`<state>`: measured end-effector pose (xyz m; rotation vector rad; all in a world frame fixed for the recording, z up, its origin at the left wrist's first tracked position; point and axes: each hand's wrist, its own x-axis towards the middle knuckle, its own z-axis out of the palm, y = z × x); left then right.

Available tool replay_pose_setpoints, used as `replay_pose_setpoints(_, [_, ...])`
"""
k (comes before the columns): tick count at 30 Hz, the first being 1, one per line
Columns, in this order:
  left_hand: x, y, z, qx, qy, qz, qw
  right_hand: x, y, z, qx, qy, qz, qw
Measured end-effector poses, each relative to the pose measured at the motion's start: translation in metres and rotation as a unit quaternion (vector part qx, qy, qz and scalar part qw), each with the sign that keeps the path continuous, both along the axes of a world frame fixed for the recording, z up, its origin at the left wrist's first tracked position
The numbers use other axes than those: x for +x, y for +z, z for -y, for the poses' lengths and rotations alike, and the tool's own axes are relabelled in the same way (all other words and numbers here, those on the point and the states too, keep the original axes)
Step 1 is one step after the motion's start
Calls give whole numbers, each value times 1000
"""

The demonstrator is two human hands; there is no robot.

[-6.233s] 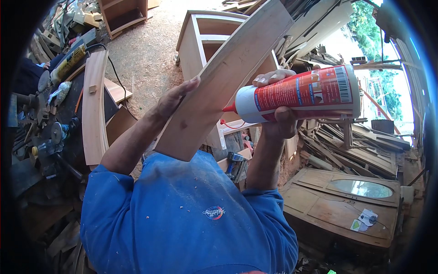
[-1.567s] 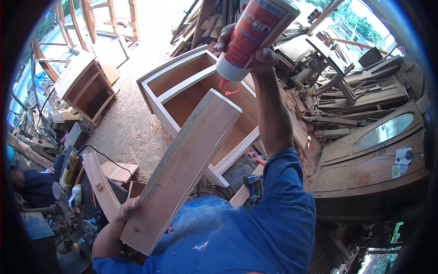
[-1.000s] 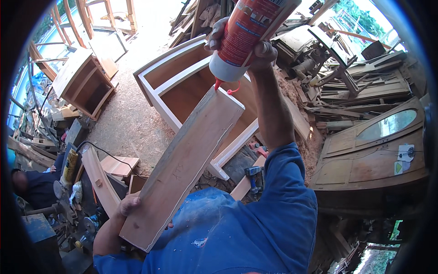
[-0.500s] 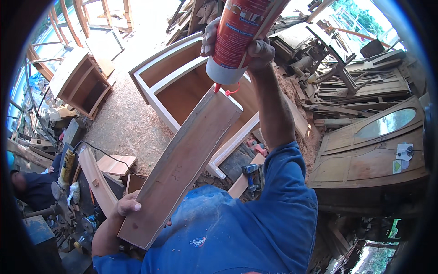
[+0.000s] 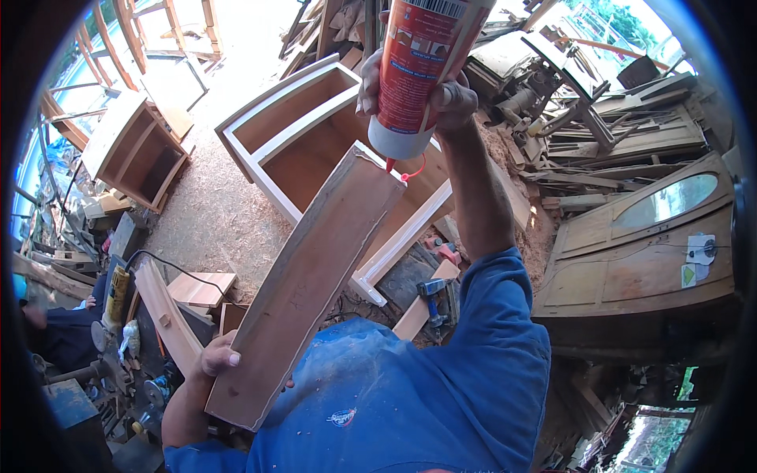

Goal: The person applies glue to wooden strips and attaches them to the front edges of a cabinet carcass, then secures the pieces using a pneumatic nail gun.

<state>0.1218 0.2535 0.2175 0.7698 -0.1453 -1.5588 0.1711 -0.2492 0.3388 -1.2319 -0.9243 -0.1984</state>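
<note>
My left hand [image 5: 219,356] grips the lower end of a long wooden board [image 5: 303,276], thumb on its face. A thin bead of glue runs along the board's right edge. My right hand [image 5: 455,102] is wrapped round a large red glue bottle [image 5: 416,83] with a white shoulder, held upside down. Its red nozzle [image 5: 390,164] touches, or almost touches, the board's upper end near the right corner. A small red cap dangles beside the nozzle on a strap. Glue also shows white on that end.
Beyond the board stands an open wooden cabinet frame [image 5: 276,158]. A smaller cabinet [image 5: 134,150] is at the far left. A blue nail gun [image 5: 432,298] lies by my right side. A wooden door with an oval pane [image 5: 631,260] leans at right, below stacked scrap wood.
The nozzle has moved rightward along the board's upper end, toward its right corner, and the bottle has come slightly lower. The board has shifted a little.
</note>
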Motion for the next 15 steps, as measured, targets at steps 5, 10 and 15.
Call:
replay_pose_setpoints(5, [-4, 8, 5, 38, 26, 16, 999, -14, -5, 5, -5, -8, -34, 999])
replay_pose_setpoints(10, [-1, 18, 13, 33, 22, 52, 998, -11, -11, 23, -25, 32, -37, 998])
replay_pose_setpoints(15, [2, 12, 11, 5, 2, 73, 997, -20, -19, 26, -27, 22, -58, 998])
